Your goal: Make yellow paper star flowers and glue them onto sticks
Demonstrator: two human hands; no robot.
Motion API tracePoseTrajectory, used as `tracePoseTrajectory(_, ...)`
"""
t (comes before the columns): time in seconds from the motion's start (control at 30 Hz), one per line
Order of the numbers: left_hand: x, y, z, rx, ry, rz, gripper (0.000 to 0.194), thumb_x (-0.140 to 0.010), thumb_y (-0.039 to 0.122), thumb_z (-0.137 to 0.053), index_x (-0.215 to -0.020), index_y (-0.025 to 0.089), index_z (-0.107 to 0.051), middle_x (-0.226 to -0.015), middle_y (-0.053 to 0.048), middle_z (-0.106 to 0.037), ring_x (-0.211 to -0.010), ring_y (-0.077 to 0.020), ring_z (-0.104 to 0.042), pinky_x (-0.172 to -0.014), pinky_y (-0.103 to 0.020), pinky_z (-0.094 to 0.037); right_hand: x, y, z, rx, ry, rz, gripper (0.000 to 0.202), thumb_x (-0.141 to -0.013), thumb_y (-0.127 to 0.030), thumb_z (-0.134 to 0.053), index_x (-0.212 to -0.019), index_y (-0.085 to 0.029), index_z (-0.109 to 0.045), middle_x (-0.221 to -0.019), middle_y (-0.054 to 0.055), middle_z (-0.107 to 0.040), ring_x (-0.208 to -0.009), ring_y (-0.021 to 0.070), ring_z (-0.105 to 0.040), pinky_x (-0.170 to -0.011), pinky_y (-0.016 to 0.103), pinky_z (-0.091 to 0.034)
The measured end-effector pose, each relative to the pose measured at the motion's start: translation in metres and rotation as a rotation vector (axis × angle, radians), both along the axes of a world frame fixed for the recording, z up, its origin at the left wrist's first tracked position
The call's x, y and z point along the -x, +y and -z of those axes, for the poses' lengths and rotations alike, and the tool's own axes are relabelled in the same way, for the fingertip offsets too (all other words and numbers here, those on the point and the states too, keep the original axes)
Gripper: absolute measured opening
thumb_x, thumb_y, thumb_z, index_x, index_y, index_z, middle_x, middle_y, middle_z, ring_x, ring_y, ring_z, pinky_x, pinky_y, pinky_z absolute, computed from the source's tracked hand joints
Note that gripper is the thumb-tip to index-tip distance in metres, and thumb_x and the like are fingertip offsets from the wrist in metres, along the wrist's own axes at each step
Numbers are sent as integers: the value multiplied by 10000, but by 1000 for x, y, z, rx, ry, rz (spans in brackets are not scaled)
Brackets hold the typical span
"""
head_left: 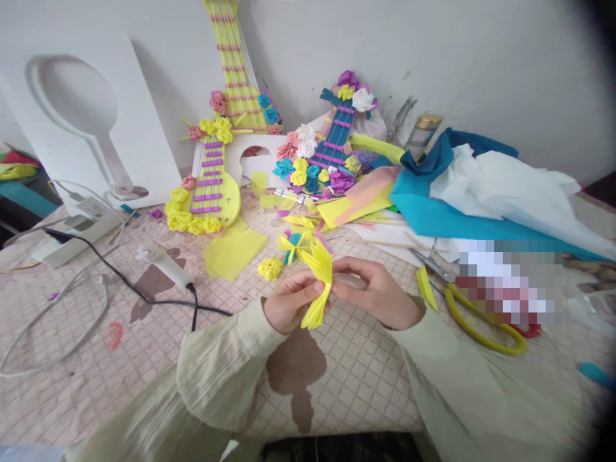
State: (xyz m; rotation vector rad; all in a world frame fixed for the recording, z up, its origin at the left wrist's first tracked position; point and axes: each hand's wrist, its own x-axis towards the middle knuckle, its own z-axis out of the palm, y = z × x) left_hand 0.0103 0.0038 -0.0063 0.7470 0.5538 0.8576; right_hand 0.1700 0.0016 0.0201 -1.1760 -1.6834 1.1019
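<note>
A pleated piece of yellow paper (pixel 316 269), pinched narrow at its middle and fanned at both ends, is held upright over the table. My left hand (pixel 294 299) grips it with the thumb across its middle. From the other side, the fingers of my right hand (pixel 378 292) press on the same pinched middle. Just left of the paper lies a finished yellow paper flower (pixel 270 269). Behind it are a yellow and teal paper piece (pixel 292 246) and flat yellow sheets (pixel 234 249).
Paper-flowered guitar models (pixel 212 183) stand at the back. A glue gun (pixel 166 266) with its cord and a power strip (pixel 81 231) lie left. Yellow-handled scissors (pixel 481 330) and teal cloth-like paper (pixel 433 215) are right.
</note>
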Motion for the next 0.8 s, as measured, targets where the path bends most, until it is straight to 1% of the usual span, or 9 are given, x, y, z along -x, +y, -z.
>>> tracePoseTrajectory(0.17,-1,1,1,-40,3,26,278,-649,291,-681,-866,174,-555,-620,22,-601,-509,-104,-581,-498,-214,-423,0,-1,-2,-10,5,4,190,-671,-280,-601,-829,-174,-600,-860,36,-645,-835,175,-589,-793,330,-455)
tracePoseTrajectory(0.23,-1,1,3,-30,9,-4,310,-640,272,-691,-890,190,-525,-636,29,-601,-537,-102,-581,-522,-218,-424,1,-1,-3,-15,0,12,193,-675,-281,-596,-837,-177,-601,-866,35,-646,-838,175,-590,-789,327,-458)
tracePoseTrajectory(0.3,-1,2,5,-16,23,-52,312,-623,249,-706,-862,187,-516,-653,37,-588,-573,-88,-568,-558,-214,-422,1,-1,-3,-24,-4,17,187,-676,-270,-593,-841,-181,-603,-864,30,-647,-840,171,-590,-790,322,-460)
tracePoseTrajectory(0.47,-2,2,9,-54,70,-127,247,-611,251,-711,-775,160,-551,-697,22,-583,-664,-85,-543,-647,-222,-410,1,0,0,-30,-23,70,229,-663,-286,-612,-866,-183,-597,-887,37,-643,-875,180,-586,-818,336,-456)
tracePoseTrajectory(0.57,-2,2,9,-74,98,-137,231,-619,275,-702,-785,160,-591,-689,14,-585,-641,-83,-528,-623,-215,-400,1,0,2,-41,-44,98,254,-656,-297,-619,-882,-185,-589,-907,42,-638,-887,188,-583,-829,350,-452)
tracePoseTrajectory(0.67,-2,2,9,-109,134,-142,230,-631,302,-688,-806,163,-635,-719,-5,-600,-637,-87,-522,-602,-210,-399,1,1,3,-51,-47,89,252,-658,-287,-619,-886,-185,-583,-915,42,-636,-887,183,-581,-835,344,-451)
tracePoseTrajectory(0.8,0,4,12,-175,203,-143,240,-648,323,-669,-836,174,-671,-804,-29,-628,-702,-116,-537,-656,-240,-422,1,0,3,-79,-61,89,250,-659,-278,-620,-892,-193,-584,-915,41,-635,-889,184,-577,-843,351,-447)
